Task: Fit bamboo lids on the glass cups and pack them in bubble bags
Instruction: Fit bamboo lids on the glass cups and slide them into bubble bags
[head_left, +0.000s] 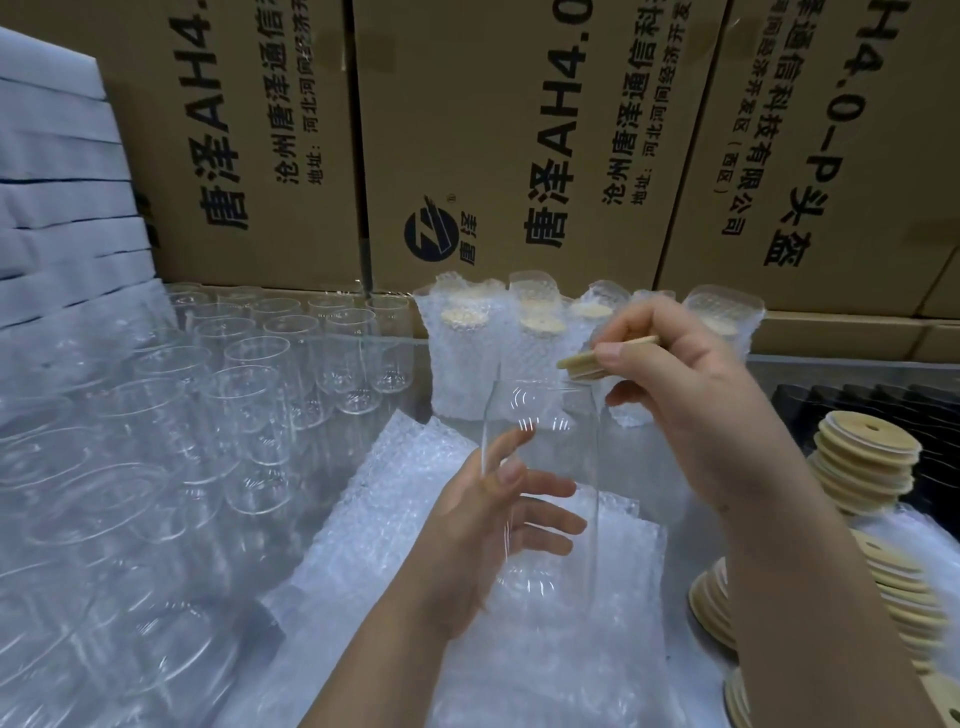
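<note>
My left hand (498, 519) grips a clear glass cup (545, 519) upright above a pile of bubble bags (395, 519), its fingers curled round the glass. My right hand (691, 410) pinches a round bamboo lid (587, 364) tilted just above the cup's rim at its right side. Several cups with lids fitted stand packed in bubble bags (519, 343) behind the held cup.
Rows of bare glass cups (218, 395) fill the left. Stacks of bamboo lids (867, 462) lean at the right beside a black tray (909, 410). Printed cardboard cartons (519, 145) wall the back; white foam sheets (57, 182) are stacked far left.
</note>
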